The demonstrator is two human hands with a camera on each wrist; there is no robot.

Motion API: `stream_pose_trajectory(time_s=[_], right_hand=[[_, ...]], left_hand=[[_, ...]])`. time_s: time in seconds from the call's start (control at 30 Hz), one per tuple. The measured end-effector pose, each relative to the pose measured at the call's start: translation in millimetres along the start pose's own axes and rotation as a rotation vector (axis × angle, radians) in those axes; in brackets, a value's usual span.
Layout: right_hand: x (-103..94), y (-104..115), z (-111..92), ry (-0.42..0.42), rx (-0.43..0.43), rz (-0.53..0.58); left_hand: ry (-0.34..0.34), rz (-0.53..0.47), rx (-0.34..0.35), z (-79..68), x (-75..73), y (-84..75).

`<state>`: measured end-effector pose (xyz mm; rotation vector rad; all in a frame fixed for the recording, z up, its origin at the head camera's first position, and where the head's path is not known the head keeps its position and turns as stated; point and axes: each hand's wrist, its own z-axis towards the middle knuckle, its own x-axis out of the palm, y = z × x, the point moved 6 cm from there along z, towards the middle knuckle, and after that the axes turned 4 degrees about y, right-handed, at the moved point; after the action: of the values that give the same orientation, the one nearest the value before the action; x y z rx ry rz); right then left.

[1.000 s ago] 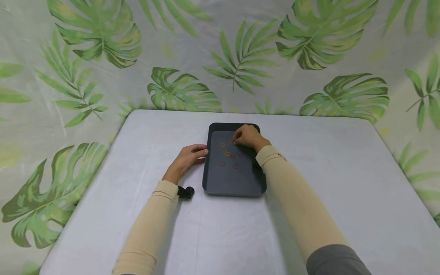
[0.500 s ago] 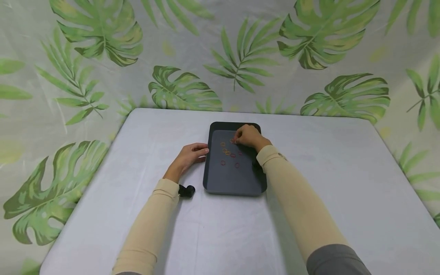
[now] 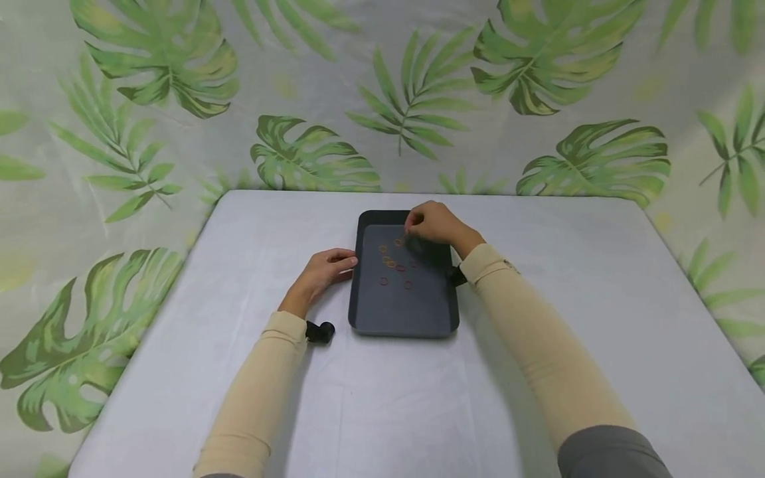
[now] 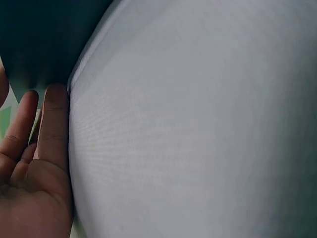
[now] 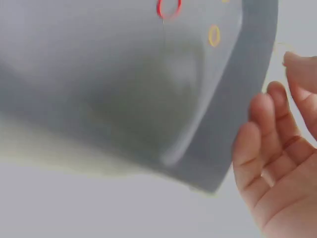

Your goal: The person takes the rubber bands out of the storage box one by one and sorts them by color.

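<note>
On a dark grey rectangular tray (image 3: 406, 312) lie several small rubber bands, among them an orange one (image 3: 391, 264), a red one (image 5: 169, 7) and a yellow one (image 5: 214, 35). My left hand (image 3: 325, 271) is at the tray's left side, its fairly straight fingers touching the outer wall. Over the far right part of the tray is my right hand (image 3: 436, 222), raised above the bottom. A thin, faint yellow loop (image 5: 282, 44), seemingly a rubber band, shows at the right thumb tip; the rest of that pinch is cut off by the view's edge.
A white cloth covers the table (image 3: 574, 285) under the tray. Behind it hangs a leaf-patterned curtain (image 3: 311, 153). Small black wrist cameras (image 3: 320, 332) are worn on both arms.
My right hand has risen off the tray's bottom and moved slightly to the right and away. The left hand stays at the tray's side. The visible bands on the tray lie as before.
</note>
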<state>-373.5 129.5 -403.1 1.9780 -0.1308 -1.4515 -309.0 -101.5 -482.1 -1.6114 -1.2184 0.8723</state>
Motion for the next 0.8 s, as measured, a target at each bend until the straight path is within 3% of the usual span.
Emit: stream_pose_trajectory(time_s=[0.2, 0.5, 0.8], right_hand=[[-24.2, -2, -25, -0.024, -0.017, 0.014], [-55.0, -50, -55, -0.05, 0.075, 0.011], [-55.5, -90, -62, -0.02, 0.197, 0.067]], left_hand=[[-0.005, 0.004, 0.009, -1.4, -0.9, 0.0], [0.006, 0.011, 0.012, -2.0, 0.2, -0.6], [0.012, 0.002, 0.007, -2.9, 1.8, -1.3]])
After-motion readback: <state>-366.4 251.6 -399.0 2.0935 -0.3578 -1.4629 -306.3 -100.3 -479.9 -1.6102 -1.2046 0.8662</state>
